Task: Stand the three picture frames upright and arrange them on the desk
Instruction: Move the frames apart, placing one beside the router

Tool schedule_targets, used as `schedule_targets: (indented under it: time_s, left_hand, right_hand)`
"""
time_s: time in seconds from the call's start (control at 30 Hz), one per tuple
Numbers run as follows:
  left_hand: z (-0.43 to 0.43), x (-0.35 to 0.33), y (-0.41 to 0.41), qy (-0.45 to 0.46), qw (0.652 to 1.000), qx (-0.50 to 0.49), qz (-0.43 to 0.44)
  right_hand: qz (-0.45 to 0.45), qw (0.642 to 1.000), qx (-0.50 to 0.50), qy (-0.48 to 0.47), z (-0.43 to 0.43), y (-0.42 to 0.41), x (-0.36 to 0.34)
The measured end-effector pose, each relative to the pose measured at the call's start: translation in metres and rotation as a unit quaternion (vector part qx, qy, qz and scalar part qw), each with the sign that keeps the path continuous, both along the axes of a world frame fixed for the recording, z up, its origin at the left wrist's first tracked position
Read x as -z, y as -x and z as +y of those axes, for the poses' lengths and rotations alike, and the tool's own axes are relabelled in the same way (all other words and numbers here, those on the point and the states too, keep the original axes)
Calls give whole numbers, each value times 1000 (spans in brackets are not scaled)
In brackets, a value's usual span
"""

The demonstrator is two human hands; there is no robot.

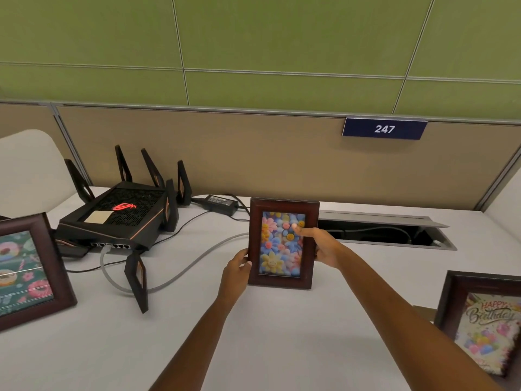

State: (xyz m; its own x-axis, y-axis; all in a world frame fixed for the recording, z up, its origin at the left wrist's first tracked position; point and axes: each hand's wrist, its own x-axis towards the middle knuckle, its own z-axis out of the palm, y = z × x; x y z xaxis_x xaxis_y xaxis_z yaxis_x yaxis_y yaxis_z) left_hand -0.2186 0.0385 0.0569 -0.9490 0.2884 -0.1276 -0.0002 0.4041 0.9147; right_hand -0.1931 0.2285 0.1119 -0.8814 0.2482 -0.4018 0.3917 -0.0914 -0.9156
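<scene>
I grip the flower frame (282,244) upright with my left hand (236,268) and right hand (324,246), steadying it to stand on the desk (282,334).

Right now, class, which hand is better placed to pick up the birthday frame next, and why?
Right. The right hand holds the flower frame by its right edge, and the birthday frame sits on that same side. The left hand, on the left edge, would probably have to cross over.

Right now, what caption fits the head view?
Left hand and right hand hold the flower frame upright on the desk.
</scene>
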Motion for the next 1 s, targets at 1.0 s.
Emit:
schedule_targets:
  time_s: [1.0]
  left_hand:
    - [-15,41,-105,385,895,28,224]
  right_hand:
    - [-49,826,-67,-557,-37,-145,103]
